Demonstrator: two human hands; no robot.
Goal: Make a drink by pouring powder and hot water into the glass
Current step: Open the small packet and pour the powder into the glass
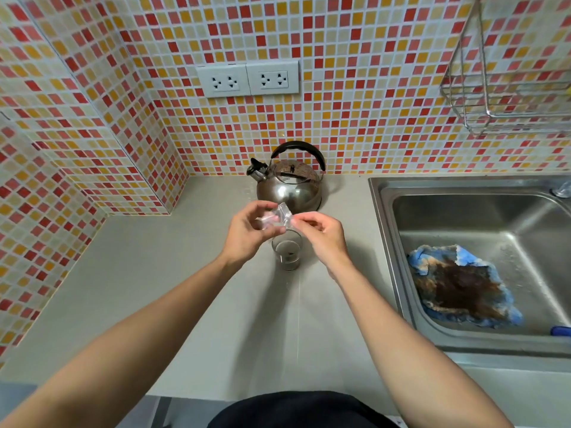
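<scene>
A small clear plastic sachet (279, 216) is held between my left hand (247, 231) and my right hand (321, 234), just above the glass. My left fingers pinch its left side and my right fingertips grip its right edge. The clear glass (287, 250) stands on the grey counter directly under the sachet, with some dark powder at its bottom. Behind them, a steel kettle (289, 183) with a black handle sits against the tiled wall, its spout pointing left.
A steel sink (463, 186) lies to the right, holding a blue cloth (463, 285) with a large brown stain. A wire rack (506, 88) hangs on the wall upper right. Two wall sockets (247, 79) sit above the kettle. The grey counter (154, 288) extends left.
</scene>
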